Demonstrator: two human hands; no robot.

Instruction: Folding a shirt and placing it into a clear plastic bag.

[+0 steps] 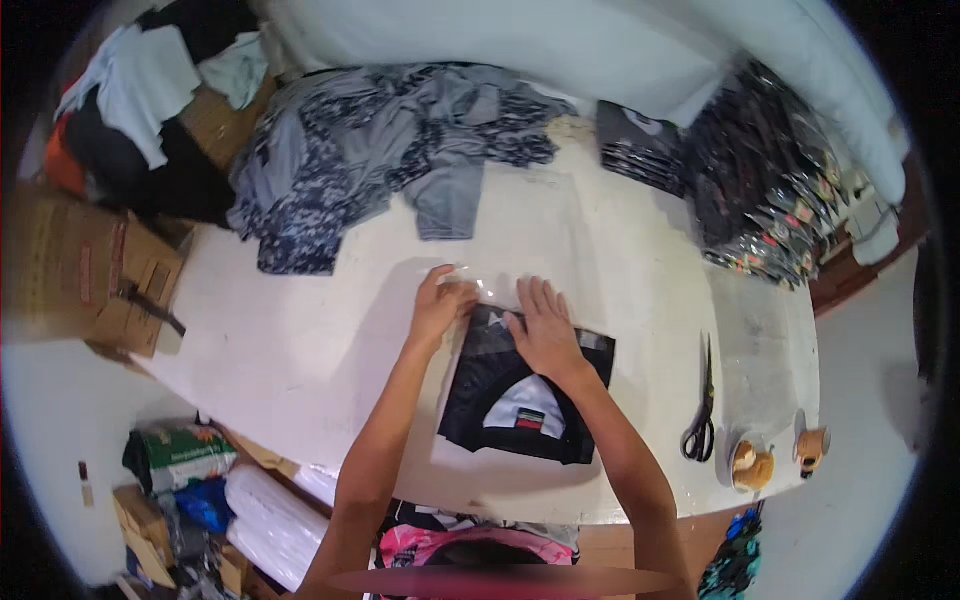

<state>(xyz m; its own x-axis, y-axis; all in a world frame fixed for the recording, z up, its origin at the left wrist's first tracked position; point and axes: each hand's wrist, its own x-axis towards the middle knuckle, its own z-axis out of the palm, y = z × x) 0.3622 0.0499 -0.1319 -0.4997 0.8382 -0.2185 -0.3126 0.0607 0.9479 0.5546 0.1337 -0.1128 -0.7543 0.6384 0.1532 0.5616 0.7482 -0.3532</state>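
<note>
A folded black shirt (465, 400) lies on the white table inside a clear plastic bag, its white inner collar and small label toward me. At the bag's far edge, shiny clear plastic (484, 288) catches the light. My left hand (442, 308) is closed there at the far left corner, its fingers bent and pinching the thin plastic. Spread flat, my right hand (547, 335) presses on the far part of the bagged shirt, fingers pointing away from me.
Grey and camouflage shirts (370, 140) are heaped at the back. Bagged dark garments (760, 170) stand stacked at back right, beside a smaller folded pile (640, 145). Black scissors (702, 420) and tape rolls (752, 465) lie at right. A cardboard box (100, 275) stands at left.
</note>
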